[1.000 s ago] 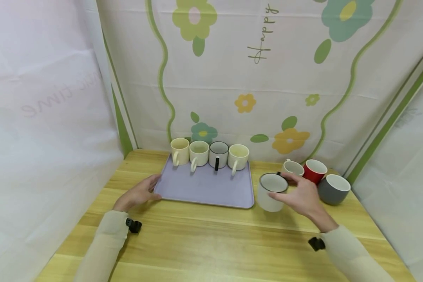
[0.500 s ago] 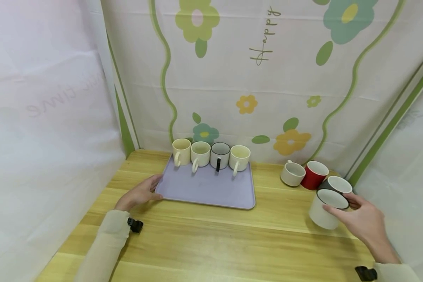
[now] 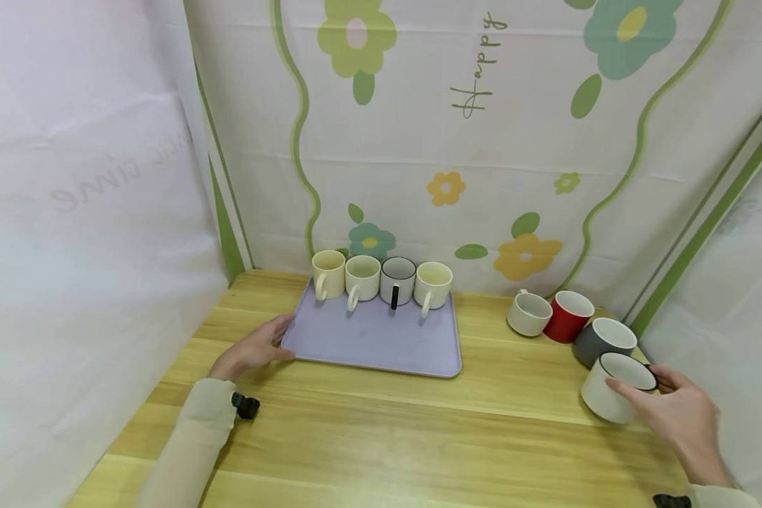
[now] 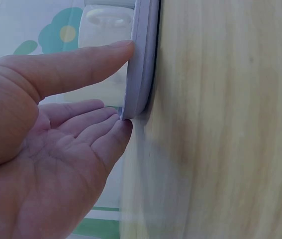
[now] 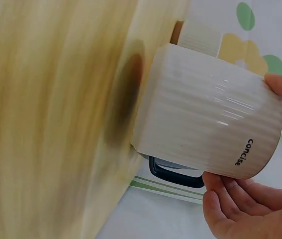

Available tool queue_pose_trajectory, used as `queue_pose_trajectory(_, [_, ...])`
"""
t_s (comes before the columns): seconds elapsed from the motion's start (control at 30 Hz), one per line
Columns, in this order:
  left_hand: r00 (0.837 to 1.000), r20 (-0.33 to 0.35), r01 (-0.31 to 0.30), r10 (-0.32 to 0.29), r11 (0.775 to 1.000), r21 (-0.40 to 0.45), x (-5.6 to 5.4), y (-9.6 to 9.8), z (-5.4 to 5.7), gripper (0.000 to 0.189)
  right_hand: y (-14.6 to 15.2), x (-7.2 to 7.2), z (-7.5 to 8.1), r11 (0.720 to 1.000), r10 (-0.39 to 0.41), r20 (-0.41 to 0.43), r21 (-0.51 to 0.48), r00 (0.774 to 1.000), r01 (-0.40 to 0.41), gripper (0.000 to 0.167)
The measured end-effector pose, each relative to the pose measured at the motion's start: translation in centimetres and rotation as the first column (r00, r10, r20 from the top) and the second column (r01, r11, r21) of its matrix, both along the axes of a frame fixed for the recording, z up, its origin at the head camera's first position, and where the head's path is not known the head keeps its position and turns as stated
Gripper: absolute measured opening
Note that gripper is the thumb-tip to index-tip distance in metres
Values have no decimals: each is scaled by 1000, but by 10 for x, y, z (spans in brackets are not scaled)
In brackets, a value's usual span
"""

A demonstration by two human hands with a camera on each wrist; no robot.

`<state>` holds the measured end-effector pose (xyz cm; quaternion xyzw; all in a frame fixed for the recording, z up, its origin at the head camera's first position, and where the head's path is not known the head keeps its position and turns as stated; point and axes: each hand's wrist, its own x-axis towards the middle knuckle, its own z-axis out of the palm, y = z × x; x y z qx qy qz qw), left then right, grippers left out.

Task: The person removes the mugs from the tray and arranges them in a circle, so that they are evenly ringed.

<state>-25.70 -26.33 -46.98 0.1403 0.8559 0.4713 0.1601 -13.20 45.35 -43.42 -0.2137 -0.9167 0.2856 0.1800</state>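
My right hand (image 3: 682,416) holds a white ribbed mug (image 3: 612,395) with a dark rim by its upper part, thumb on one side and fingers on the other. In the right wrist view, this mug (image 5: 205,109) shows the word "concise" and a black handle (image 5: 175,174) near the fingers. Its base is close over the table, a shadow beside it. My left hand (image 3: 254,349) touches the front left corner of a lilac tray (image 3: 375,339); in the left wrist view, the thumb and fingers lie nearly straight against the tray's rim (image 4: 141,64).
Along the tray's back stand a cream mug (image 3: 328,276), two paler mugs (image 3: 363,280) (image 3: 433,288) and a white black-rimmed mug (image 3: 398,279). Right of the tray stand a small white cup (image 3: 529,315), a red mug (image 3: 568,321) and a grey cup (image 3: 600,346). Fabric walls (image 3: 406,141) enclose the table.
My right hand has carried the white mug from beside the tray's right edge rightward, to in front of the grey cup, and lower. The left hand stays at the tray corner.
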Motion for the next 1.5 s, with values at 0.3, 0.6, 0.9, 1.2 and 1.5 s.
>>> queue_pose_trajectory(0.3, [1000, 1, -6, 6, 1000, -6, 0, 1, 0, 90, 3, -1, -9, 997, -52, -2, -51, 999, 52, 90])
queue_pose_trajectory(0.6, [1000, 5, -6, 6, 1000, 3, -1, 0, 0, 90, 0, -4, -13, 996, -58, 16, -70, 998, 59, 99])
queue_pose_trajectory(0.9, [1000, 4, -1, 1, 1000, 8, -1, -1, -1, 89, -8, -12, -12, 993, -92, 45, -69, 995, 95, 104])
queue_pose_trajectory(1.2, [1000, 16, 3, -3, 1000, 17, -2, -1, -1, 90, -12, -18, -14, 993, -116, 3, -38, 993, 116, 97])
queue_pose_trajectory(1.5, [1000, 11, 4, -4, 1000, 8, -3, -2, -2, 90, -14, -20, -13, 993, -112, 8, -41, 994, 112, 100])
